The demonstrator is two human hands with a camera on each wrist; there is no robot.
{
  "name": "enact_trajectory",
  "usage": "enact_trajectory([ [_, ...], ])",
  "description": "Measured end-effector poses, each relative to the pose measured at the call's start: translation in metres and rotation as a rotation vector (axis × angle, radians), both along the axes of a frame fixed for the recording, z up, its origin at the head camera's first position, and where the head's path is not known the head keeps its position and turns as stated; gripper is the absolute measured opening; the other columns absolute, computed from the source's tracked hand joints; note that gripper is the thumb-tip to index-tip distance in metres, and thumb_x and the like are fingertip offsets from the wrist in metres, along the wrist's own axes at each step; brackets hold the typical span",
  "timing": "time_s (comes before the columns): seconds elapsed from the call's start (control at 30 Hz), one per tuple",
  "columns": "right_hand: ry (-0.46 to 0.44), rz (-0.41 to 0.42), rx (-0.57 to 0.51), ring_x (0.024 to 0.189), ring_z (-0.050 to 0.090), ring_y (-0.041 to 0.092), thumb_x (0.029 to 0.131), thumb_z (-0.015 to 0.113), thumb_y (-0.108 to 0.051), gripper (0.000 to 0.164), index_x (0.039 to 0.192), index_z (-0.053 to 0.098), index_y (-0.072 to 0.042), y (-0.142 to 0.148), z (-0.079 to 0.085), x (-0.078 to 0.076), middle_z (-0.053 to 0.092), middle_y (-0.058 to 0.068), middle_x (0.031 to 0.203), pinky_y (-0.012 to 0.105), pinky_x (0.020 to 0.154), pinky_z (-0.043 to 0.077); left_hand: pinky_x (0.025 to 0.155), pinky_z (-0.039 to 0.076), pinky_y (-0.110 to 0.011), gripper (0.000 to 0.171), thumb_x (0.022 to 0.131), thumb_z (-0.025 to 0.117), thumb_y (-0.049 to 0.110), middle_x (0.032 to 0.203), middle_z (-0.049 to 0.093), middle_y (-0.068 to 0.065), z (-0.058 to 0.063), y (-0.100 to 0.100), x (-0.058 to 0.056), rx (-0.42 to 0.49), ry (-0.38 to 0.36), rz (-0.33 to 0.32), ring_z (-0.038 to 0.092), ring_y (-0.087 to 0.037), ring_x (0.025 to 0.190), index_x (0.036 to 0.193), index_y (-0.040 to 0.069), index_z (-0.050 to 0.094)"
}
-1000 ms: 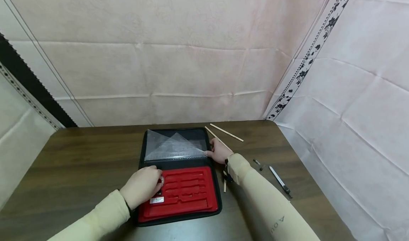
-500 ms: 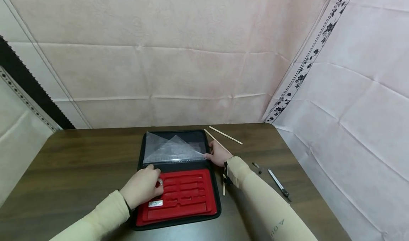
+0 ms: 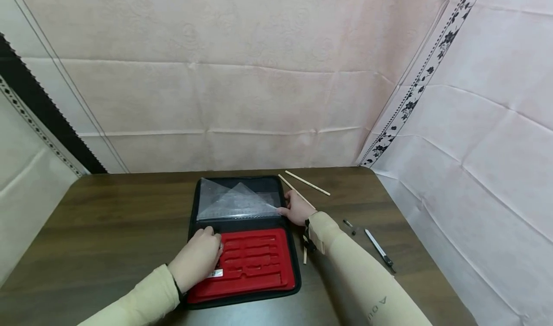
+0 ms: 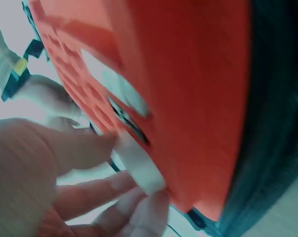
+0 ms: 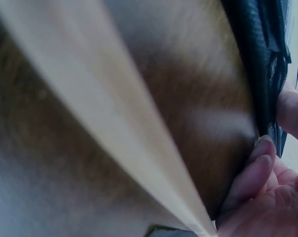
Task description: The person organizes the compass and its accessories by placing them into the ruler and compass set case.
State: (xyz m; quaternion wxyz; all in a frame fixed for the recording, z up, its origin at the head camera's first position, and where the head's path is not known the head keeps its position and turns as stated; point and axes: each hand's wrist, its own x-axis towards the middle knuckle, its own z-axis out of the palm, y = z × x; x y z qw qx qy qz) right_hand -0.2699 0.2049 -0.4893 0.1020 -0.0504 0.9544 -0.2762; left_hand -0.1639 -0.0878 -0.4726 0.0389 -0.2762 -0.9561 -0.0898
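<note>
An open black zip case (image 3: 296, 268) lies on the table with a red moulded tray (image 3: 255, 283) in its near half. Clear plastic (image 3: 237, 203) with triangular outlines fills the far half. My left hand (image 3: 198, 256) is at the tray's left edge; in the left wrist view its thumb and fingers pinch a white ring-shaped roll (image 4: 144, 168) against the red tray. My right hand (image 3: 298, 208) pinches the case's far right edge, thumb inside by the clear plastic, fingers outside. A white label (image 3: 216, 273) shows partly beside the left hand.
Thin wooden sticks (image 3: 307, 183) lie right of the case, one of them close under the right wrist. Farther right are a white-and-black pen-like tool (image 3: 379, 249) and a small dark piece (image 3: 349, 226). Pale cloth (image 3: 259, 100) hangs behind the table (image 3: 121, 220).
My left hand has shifted slightly to the right over the tray and now hides the roll in the head view. The right hand keeps its place on the case edge.
</note>
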Motion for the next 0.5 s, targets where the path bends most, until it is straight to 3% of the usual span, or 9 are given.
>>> enact_trajectory([
  [0.13, 0.005, 0.007, 0.003, 0.079, 0.052, 0.020, 0.094, 0.064, -0.032, 0.054, 0.130, 0.039, 0.000, 0.000, 0.000, -0.001, 0.051, 0.008, 0.093, 0.036, 0.073, 0.044, 0.063, 0.048, -0.036, 0.019, 0.074, 0.076, -0.003, 0.069, 0.050, -0.006, 0.003, 0.002, 0.004, -0.013, -0.033, -0.006, 0.049, -0.020, 0.064, 0.073, 0.010, 0.062],
  [0.23, 0.015, 0.011, 0.007, 0.079, 0.052, 0.020, 0.094, 0.064, -0.031, 0.054, 0.129, 0.039, 0.000, 0.001, 0.000, -0.001, 0.051, 0.008, 0.092, 0.037, 0.073, 0.044, 0.063, 0.050, -0.036, 0.019, 0.076, 0.077, -0.002, 0.070, 0.051, -0.005, 0.006, 0.000, 0.002, 0.025, -0.090, 0.003, 0.053, -0.019, 0.066, 0.079, 0.008, 0.062],
  [0.37, 0.011, 0.000, 0.013, 0.080, 0.052, 0.019, 0.094, 0.064, -0.033, 0.053, 0.130, 0.039, -0.001, 0.001, -0.001, -0.001, 0.051, 0.007, 0.092, 0.035, 0.074, 0.044, 0.063, 0.048, -0.035, 0.015, 0.081, 0.077, 0.008, 0.071, 0.052, -0.002, 0.008, -0.011, -0.010, 0.152, -0.255, 0.030, 0.052, -0.016, 0.066, 0.081, 0.009, 0.062],
  [0.5, 0.012, -0.002, -0.005, 0.080, 0.052, 0.019, 0.094, 0.064, -0.032, 0.053, 0.129, 0.040, -0.001, 0.001, -0.002, -0.001, 0.052, 0.007, 0.093, 0.036, 0.074, 0.044, 0.060, 0.044, -0.033, 0.021, 0.080, 0.080, 0.018, 0.071, 0.054, -0.001, 0.004, -0.034, -0.027, 0.375, -0.476, 0.099, 0.050, -0.016, 0.066, 0.080, 0.012, 0.060],
])
